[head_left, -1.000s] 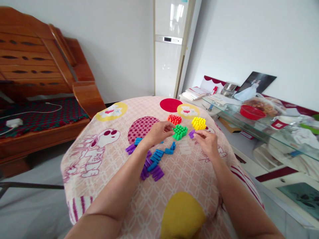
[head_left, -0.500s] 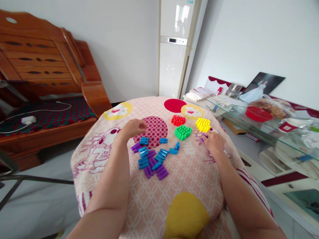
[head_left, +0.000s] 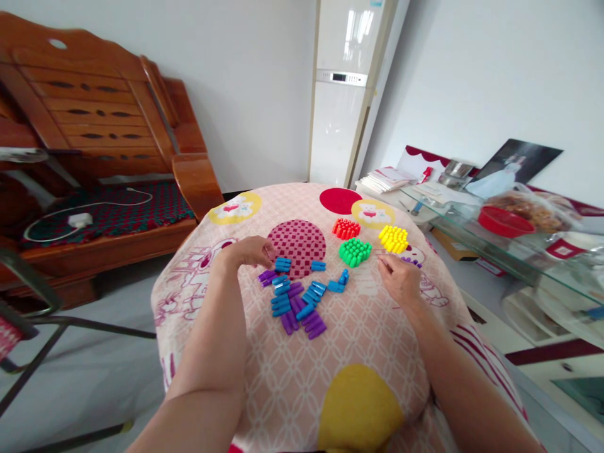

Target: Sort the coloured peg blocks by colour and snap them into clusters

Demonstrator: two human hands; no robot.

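Note:
On a pink patterned blanket (head_left: 358, 340) stand three tight clusters of plastic pegs: red (head_left: 346, 228), green (head_left: 355, 251) and yellow (head_left: 394, 238). Loose blue and purple pegs (head_left: 297, 301) lie scattered in the middle. My left hand (head_left: 245, 251) rests palm down at the left edge of that scatter, fingertips close to a few purple pegs (head_left: 267, 275) and blue pegs (head_left: 283, 264), with nothing in it. My right hand (head_left: 399, 278) lies on the blanket just below the yellow cluster, fingers loosely bent and empty. A small group of purple pegs (head_left: 411, 260) stands right beside it.
A wooden bench (head_left: 94, 145) with a charger and cable stands at the left. A tall white air conditioner (head_left: 342, 94) is behind. A glass shelf (head_left: 491, 245) at the right holds papers, a red bowl (head_left: 503, 220) and bags. A metal chair frame (head_left: 28, 302) stands at lower left.
My left hand left the green cluster and moved left and down to the loose pegs. My right hand set a purple peg down beside the yellow cluster and drew back. The view shifted left.

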